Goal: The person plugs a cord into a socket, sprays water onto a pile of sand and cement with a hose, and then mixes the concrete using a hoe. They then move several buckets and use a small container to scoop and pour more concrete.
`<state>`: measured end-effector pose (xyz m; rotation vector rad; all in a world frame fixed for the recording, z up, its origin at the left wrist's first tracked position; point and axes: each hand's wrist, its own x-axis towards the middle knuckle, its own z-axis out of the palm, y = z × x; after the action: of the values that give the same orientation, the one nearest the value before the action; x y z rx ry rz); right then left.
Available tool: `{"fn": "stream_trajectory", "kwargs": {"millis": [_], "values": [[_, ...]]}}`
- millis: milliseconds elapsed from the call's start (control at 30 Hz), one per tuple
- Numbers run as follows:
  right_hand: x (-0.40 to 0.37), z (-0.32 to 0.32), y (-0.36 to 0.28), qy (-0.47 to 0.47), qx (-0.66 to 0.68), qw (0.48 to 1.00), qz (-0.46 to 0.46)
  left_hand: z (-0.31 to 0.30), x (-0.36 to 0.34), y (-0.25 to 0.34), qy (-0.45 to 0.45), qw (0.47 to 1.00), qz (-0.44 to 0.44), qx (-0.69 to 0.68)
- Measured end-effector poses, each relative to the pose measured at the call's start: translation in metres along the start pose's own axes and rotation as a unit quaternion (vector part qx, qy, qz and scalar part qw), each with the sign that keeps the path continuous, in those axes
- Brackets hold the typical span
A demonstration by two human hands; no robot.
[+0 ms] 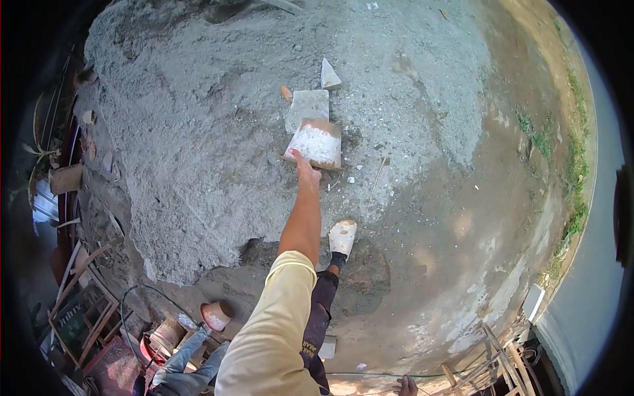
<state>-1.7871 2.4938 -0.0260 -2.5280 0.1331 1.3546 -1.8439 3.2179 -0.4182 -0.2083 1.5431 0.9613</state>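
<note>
My right hand (307, 170) is closed on the near edge of a curved piece (316, 142) with a white, powdery face and reddish-brown ends. Just beyond that piece, a flat grey slab (308, 109) lies on the sandy ground. A pale triangular chunk (329, 74) and a small orange fragment (286, 94) lie by the slab's far end. Low at the bottom edge, a hand, apparently my left hand (407, 386), shows only partly, with its fingers apart and nothing visible in them.
Grey sand (191, 145) spreads ahead and left. My shoe (343, 236) stands on it. A bucket (216, 316), wooden frames (89, 303) and another person's legs (185, 363) are at lower left. Wooden poles (508, 363) lie lower right, near a road (584, 310).
</note>
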Motion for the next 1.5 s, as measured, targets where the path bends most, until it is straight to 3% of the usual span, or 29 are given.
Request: {"fn": "stream_trajectory", "kwargs": {"millis": [100, 200, 267, 300, 367, 433, 467, 500, 533, 600, 667, 733, 800, 900, 967, 1067, 1167, 1200, 1267, 1300, 1367, 1400, 1467, 1500], "values": [[0.020, -0.007, -0.033, -0.030, -0.078, 0.996, -0.038, -0.002, 0.040, -0.010, -0.001, 1.000, -0.018, 0.026], [0.031, -0.011, -0.075, -0.051, -0.152, 0.983, -0.094, 0.006, 0.004, -0.003, 0.019, 1.000, -0.005, -0.009], [0.039, -0.015, -0.092, -0.061, -0.171, 0.978, -0.103, 0.014, -0.051, 0.009, -0.034, 0.997, 0.053, -0.035], [0.051, -0.019, -0.085, -0.069, -0.171, 0.978, -0.094, -0.015, -0.014, -0.008, -0.080, 0.994, 0.034, -0.059], [0.056, -0.030, -0.081, -0.052, -0.204, 0.965, -0.157, -0.044, -0.055, 0.005, -0.151, 0.984, -0.007, -0.095], [0.054, -0.048, -0.081, -0.043, -0.239, 0.946, -0.217, -0.064, -0.099, 0.021, -0.160, 0.981, -0.017, -0.111], [0.056, -0.055, -0.084, -0.051, -0.012, 0.996, -0.079, -0.070, -0.119, 0.032, -0.173, 0.977, -0.025, -0.120], [0.055, -0.064, -0.086, -0.055, 0.214, 0.973, 0.066, -0.078, -0.142, 0.044, -0.172, 0.977, -0.021, -0.127], [0.060, -0.074, -0.087, -0.057, 0.210, 0.974, 0.055, -0.082, -0.163, 0.056, -0.203, 0.968, -0.020, -0.149], [0.068, -0.096, -0.088, -0.119, -0.040, 0.991, -0.042, -0.085, -0.167, 0.064, -0.240, 0.954, -0.012, -0.178], [0.065, -0.104, -0.110, -0.092, -0.007, 0.996, -0.021, -0.099, -0.139, 0.052, -0.222, 0.955, -0.058, -0.190], [0.071, -0.090, -0.161, -0.032, 0.078, 0.996, 0.029, -0.064, -0.164, 0.077, -0.234, 0.954, -0.029, -0.183], [0.080, -0.088, -0.177, -0.037, 0.081, 0.996, -0.027, -0.043, -0.190, 0.113, -0.277, 0.922, -0.040, -0.269], [0.079, -0.079, -0.221, -0.048, 0.105, 0.990, -0.085, -0.020, -0.247, 0.178, -0.294, 0.915, -0.026, -0.273], [0.079, -0.073, -0.239, -0.073, 0.110, 0.980, -0.146, -0.030, -0.270, 0.202, -0.318, 0.907, -0.024, -0.276], [0.087, -0.061, -0.254, -0.104, 0.112, 0.966, -0.208, -0.050, -0.321, 0.237, -0.282, 0.918, 0.002, -0.280], [0.084, -0.053, -0.276, -0.141, 0.117, 0.952, -0.244, -0.079, -0.365, 0.260, -0.351, 0.881, 0.140, -0.283], [0.080, -0.054, -0.278, -0.146, 0.120, 0.948, -0.256, -0.096, -0.391, 0.267, -0.351, 0.880, 0.146, -0.285], [0.078, -0.057, -0.285, -0.157, 0.120, 0.941, -0.276, -0.128, -0.439, 0.283, -0.308, 0.891, 0.274, -0.189], [0.076, -0.062, -0.283, -0.159, 0.122, 0.934, -0.295, -0.147, -0.463, 0.287, -0.303, 0.890, 0.281, -0.193], [0.079, -0.068, -0.272, -0.173, 0.119, 0.922, -0.326, -0.179, -0.513, 0.300, -0.159, 0.867, 0.457, 0.116], [0.082, -0.071, -0.267, -0.175, 0.112, 0.926, -0.315, -0.195, -0.536, 0.298, -0.147, 0.866, 0.467, 0.105], [0.100, -0.070, -0.261, -0.189, 0.100, 0.923, -0.321, -0.218, -0.577, 0.285, -0.080, 0.704, 0.566, 0.421], [0.115, -0.072, -0.249, -0.191, 0.079, 0.932, -0.299, -0.230, -0.586, 0.267, -0.049, 0.603, 0.633, 0.483]]}}
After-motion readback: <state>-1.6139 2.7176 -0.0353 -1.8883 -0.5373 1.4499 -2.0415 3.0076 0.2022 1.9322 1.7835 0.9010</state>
